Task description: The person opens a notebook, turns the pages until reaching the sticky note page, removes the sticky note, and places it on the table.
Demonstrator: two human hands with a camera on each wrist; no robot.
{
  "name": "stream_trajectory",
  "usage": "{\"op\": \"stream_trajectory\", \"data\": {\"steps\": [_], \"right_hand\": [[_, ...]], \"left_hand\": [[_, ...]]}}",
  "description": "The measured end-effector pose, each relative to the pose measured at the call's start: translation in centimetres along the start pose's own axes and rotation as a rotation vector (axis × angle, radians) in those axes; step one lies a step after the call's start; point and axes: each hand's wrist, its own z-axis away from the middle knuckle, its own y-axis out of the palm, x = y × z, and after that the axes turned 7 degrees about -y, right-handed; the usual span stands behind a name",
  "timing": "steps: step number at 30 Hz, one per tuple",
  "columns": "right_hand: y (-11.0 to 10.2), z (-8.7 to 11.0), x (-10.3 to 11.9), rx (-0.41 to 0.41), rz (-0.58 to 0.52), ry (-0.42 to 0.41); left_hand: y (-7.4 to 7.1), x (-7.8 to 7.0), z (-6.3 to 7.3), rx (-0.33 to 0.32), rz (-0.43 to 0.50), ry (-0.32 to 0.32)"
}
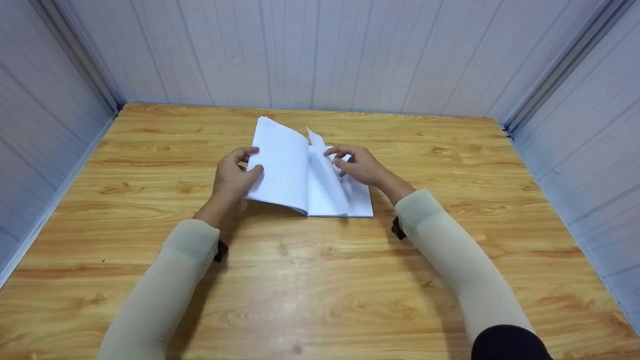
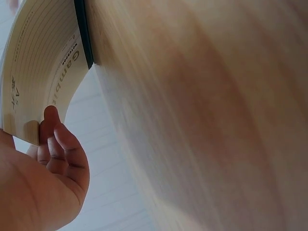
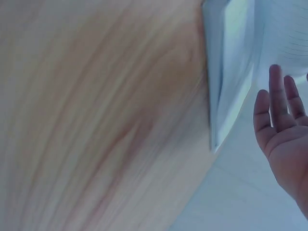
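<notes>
An open notebook (image 1: 280, 160) with white pages lies on the wooden table in the head view, its left part raised off the surface. My left hand (image 1: 234, 175) grips that part at its outer edge, thumb on the page and fingers behind. In the left wrist view, the fingers rest against a lined cream sheet (image 2: 62, 72) printed "NOTEBOOK". A single loose leaf (image 1: 325, 175) stands up over the right part, blurred. My right hand (image 1: 361, 165) is at this leaf, index fingertip against it, thumb apart; in the right wrist view several of the hand's fingers (image 3: 278, 96) extend loosely.
The wood-grain table (image 1: 310, 280) reaches back to a white panelled wall (image 1: 310, 55), with side walls at left and right. A dark wrist device (image 1: 220, 251) sits at the left sleeve, another (image 1: 398, 228) at the right sleeve.
</notes>
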Motion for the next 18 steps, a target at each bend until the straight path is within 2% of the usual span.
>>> {"op": "stream_trajectory", "data": {"steps": [5, 8, 12, 18], "right_hand": [[1.1, -0.3, 1.1, 0.096, 0.139, -0.088], [1.7, -0.5, 1.6, 0.161, 0.181, -0.128], [2.3, -0.8, 2.0, 0.241, 0.19, -0.167], [2.4, -0.7, 2.2, 0.332, 0.203, -0.167]], "left_hand": [[0.0, -0.2, 0.2, 0.011, 0.006, -0.023], [-0.1, -0.4, 0.3, 0.014, 0.018, -0.035], [0.0, -0.5, 0.2, 0.008, 0.002, -0.035], [0.0, -0.4, 0.1, 0.005, -0.02, -0.025]]}}
